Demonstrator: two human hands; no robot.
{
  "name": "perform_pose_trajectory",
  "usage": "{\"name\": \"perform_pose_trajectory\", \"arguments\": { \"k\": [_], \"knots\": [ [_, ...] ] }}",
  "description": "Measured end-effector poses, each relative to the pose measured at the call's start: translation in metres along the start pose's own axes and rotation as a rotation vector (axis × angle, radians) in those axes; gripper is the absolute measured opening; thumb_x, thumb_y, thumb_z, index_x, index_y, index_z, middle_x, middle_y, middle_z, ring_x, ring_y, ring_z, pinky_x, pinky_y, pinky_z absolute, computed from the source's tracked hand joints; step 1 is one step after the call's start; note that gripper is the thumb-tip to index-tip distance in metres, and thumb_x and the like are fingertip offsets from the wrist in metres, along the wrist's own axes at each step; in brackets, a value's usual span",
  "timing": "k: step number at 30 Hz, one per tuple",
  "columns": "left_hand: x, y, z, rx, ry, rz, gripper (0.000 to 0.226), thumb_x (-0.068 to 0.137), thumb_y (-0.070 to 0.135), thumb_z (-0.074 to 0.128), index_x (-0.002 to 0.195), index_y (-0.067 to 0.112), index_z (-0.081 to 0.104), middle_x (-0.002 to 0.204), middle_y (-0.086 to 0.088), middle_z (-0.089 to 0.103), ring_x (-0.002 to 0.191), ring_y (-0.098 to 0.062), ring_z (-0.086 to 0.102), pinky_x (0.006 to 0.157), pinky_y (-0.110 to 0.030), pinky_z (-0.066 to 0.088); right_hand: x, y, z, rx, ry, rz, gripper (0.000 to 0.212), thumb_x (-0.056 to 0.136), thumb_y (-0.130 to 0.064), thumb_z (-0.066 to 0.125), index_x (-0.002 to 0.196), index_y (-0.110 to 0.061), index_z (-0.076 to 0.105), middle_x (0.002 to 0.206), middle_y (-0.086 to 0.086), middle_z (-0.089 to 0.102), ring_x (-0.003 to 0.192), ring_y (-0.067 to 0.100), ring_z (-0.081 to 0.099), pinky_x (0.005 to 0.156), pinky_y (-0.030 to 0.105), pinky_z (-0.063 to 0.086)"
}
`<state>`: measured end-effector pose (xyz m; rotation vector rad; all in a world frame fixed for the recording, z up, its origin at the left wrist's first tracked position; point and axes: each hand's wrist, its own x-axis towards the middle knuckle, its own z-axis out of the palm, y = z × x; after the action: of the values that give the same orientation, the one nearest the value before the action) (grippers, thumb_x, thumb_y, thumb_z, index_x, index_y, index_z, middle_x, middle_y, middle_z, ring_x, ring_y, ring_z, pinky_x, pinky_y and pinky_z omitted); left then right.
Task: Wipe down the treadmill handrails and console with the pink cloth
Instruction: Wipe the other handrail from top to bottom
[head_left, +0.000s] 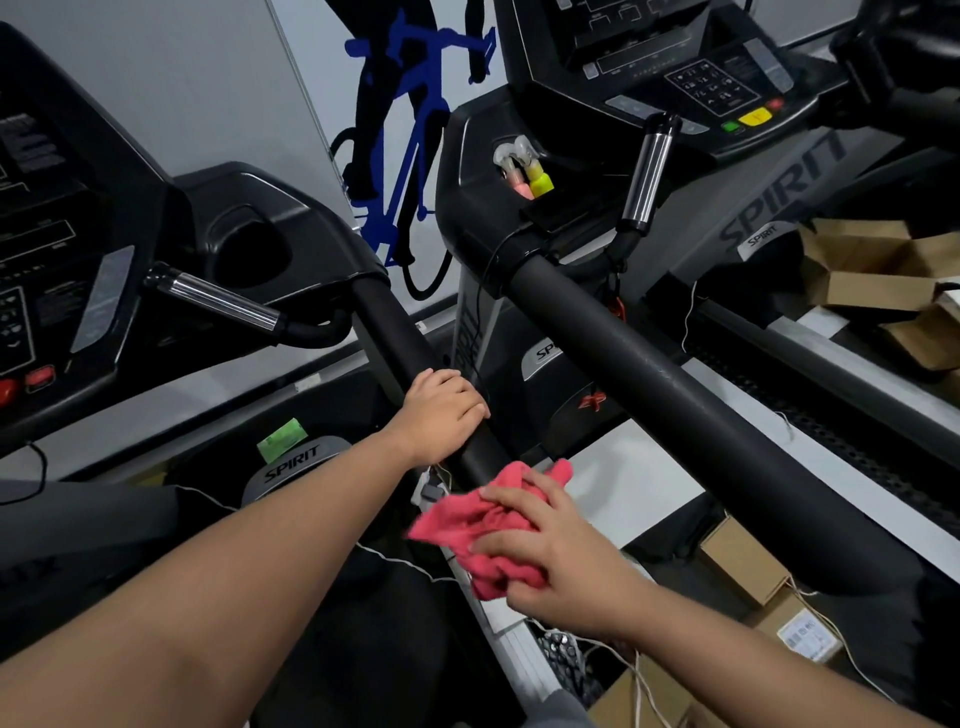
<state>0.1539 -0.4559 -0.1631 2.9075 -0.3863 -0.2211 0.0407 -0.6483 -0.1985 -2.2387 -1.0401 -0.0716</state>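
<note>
Head view; handrail (397, 340) runs up-left from pink cloth (465, 525).

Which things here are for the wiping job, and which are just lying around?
For the job: pink cloth gripped in the right hand; handrail under the left hand; console.
Just lying about: cardboard boxes; pink and yellow bottles; green label.

Two treadmills (104, 218) (675, 78), two hands (441, 415) (550, 556), one cloth (462, 525)
</note>
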Motion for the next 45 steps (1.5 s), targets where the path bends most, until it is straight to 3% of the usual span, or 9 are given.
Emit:
{"name": "perform_pose_trajectory", "arguments": {
  "k": [7,14,19,24,28,34,37,39,45],
  "knots": [
    [0.000,0.001,0.000,-0.018,-0.024,-0.009,0.036,0.103,0.029,0.030,0.115,0.031,0.064,0.130,0.013,0.051,0.141,-0.013,0.018,0.116,-0.035,-0.002,-0.042,0.031,0.019,0.002,0.231,-0.189,0.039,0.070,-0.032,0.060,0.107,-0.024,0.052,0.118,0.000,0.039,0.127,0.025,0.034,0.107,0.044,0.031],
    [0.000,0.004,0.002,0.041,0.008,-0.038,0.038,0.104,0.027,0.029,0.116,0.031,0.065,0.131,0.013,0.050,0.140,-0.013,0.020,0.114,-0.031,-0.001,-0.010,0.013,0.022,1.006,0.414,0.678,0.030,0.075,-0.029,0.052,0.104,-0.023,0.058,0.104,0.004,0.061,0.100,0.007,0.059,0.081,0.012,0.044],
    [0.001,0.005,0.001,0.042,0.007,-0.039,0.039,0.104,0.028,0.029,0.115,0.033,0.066,0.131,0.014,0.051,0.138,-0.013,0.021,0.113,-0.030,-0.001,0.011,0.023,0.019,1.910,0.083,0.957,0.053,0.088,-0.043,0.045,0.129,-0.008,0.048,0.097,0.026,0.060,0.085,0.047,0.058,0.063,0.049,0.054],
    [0.000,0.004,0.000,0.022,0.002,-0.028,0.040,0.104,0.028,0.028,0.115,0.032,0.066,0.131,0.014,0.051,0.138,-0.013,0.021,0.112,-0.029,-0.002,0.002,0.014,0.037,2.115,0.204,1.178,0.065,0.079,-0.039,0.054,0.125,0.008,0.048,0.105,0.030,0.053,0.085,0.041,0.060,0.061,0.044,0.055],
    [-0.001,0.004,-0.002,-0.001,-0.027,-0.027,0.040,0.104,0.028,0.027,0.116,0.032,0.065,0.132,0.012,0.049,0.139,-0.013,0.019,0.114,-0.032,-0.004,-0.009,0.007,0.031,1.956,0.212,1.289,0.049,0.084,-0.043,0.046,0.092,0.005,0.055,0.076,0.023,0.058,0.058,0.031,0.062,0.047,0.032,0.051],
    [-0.001,0.003,-0.001,-0.008,-0.016,-0.024,0.039,0.104,0.029,0.027,0.115,0.031,0.065,0.131,0.012,0.050,0.139,-0.013,0.019,0.114,-0.031,-0.004,-0.022,-0.010,0.017,1.390,0.288,1.161,0.033,0.093,-0.040,0.042,0.102,-0.011,0.055,0.068,0.018,0.059,0.055,0.033,0.062,0.049,0.033,0.049],
    [0.000,0.002,0.001,0.017,0.009,-0.027,0.038,0.104,0.029,0.029,0.114,0.032,0.066,0.129,0.013,0.051,0.138,-0.013,0.021,0.113,-0.030,-0.002,-0.012,-0.020,0.002,0.964,0.378,0.864,0.028,0.092,-0.011,0.049,0.095,-0.034,0.064,0.079,-0.012,0.067,0.078,0.007,0.064,0.068,0.019,0.049],
    [0.002,0.001,0.002,0.041,0.017,-0.023,0.038,0.104,0.029,0.030,0.113,0.034,0.066,0.129,0.014,0.052,0.136,-0.013,0.023,0.112,-0.030,0.001,-0.004,-0.025,-0.003,0.741,0.338,0.741,0.023,0.090,-0.018,0.053,0.099,-0.036,0.063,0.094,-0.012,0.066,0.087,-0.013,0.055,0.077,0.005,0.040],
    [0.003,0.001,0.001,0.040,0.001,-0.021,0.038,0.104,0.030,0.029,0.110,0.035,0.066,0.128,0.018,0.052,0.136,-0.012,0.023,0.110,-0.029,0.000,0.021,-0.022,0.000,-0.004,-0.093,0.520,0.054,0.087,-0.058,0.036,0.139,-0.043,0.038,0.152,0.000,0.024,0.131,0.026,0.029,0.104,0.039,0.032]
  ]
}}
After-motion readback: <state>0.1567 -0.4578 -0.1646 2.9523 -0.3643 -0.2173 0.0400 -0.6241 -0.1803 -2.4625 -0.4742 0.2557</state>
